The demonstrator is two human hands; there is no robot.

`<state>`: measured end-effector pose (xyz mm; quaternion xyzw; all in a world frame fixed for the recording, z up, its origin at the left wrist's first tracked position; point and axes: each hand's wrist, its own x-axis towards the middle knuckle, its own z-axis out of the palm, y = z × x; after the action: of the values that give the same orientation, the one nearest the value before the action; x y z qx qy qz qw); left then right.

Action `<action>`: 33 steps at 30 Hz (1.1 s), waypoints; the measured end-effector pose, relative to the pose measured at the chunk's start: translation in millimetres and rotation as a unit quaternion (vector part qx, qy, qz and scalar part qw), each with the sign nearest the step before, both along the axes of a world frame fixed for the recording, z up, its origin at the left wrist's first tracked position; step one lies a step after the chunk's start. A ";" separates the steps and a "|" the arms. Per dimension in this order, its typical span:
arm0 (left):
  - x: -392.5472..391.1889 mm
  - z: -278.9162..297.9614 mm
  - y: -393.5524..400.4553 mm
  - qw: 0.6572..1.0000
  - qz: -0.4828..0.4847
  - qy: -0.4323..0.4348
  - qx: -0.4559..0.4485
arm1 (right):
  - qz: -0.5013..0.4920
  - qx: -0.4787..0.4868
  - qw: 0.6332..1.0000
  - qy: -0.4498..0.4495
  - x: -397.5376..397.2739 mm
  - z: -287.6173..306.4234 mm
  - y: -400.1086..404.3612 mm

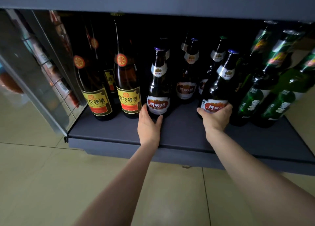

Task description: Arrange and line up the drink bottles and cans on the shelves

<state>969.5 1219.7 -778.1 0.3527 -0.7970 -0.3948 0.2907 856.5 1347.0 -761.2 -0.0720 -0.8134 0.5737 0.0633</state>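
On the dark bottom shelf [184,128] stand rows of beer bottles. My left hand [149,126] grips the base of a dark bottle with a red and white U8 label [158,87], which stands upright. My right hand [215,117] holds a second U8 bottle [219,82] by its lower body; this one leans to the right. Two more U8 bottles [187,79] stand behind them in the shadow.
Tall brown bottles with yellow labels [129,87] stand at the left, next to a shiny metal side panel [51,76]. Green bottles [265,93] crowd the right end. Another shelf board [153,2] runs overhead. Beige floor tiles [51,183] lie below.
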 end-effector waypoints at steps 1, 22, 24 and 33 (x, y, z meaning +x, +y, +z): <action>-0.1 -0.4 0.2 1.000 0.003 0.000 -0.002 | 0.000 0.011 1.000 0.010 2.3 0.1 0.7; -0.6 1.8 -0.8 1.000 -0.007 -0.003 -0.004 | 0.152 0.167 0.974 0.031 35.2 11.8 -38.1; -0.4 2.3 -0.9 1.000 -0.007 -0.004 -0.003 | 0.155 0.172 0.973 0.024 35.1 13.9 -41.0; -1.0 -1.5 3.3 1.000 0.001 -0.007 -0.019 | 0.204 0.123 0.971 -0.004 17.0 16.6 -15.1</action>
<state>968.5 1223.1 -779.7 0.3507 -0.8060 -0.3770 0.2920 873.6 1331.9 -744.5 0.1013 -0.8755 0.4698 -0.0495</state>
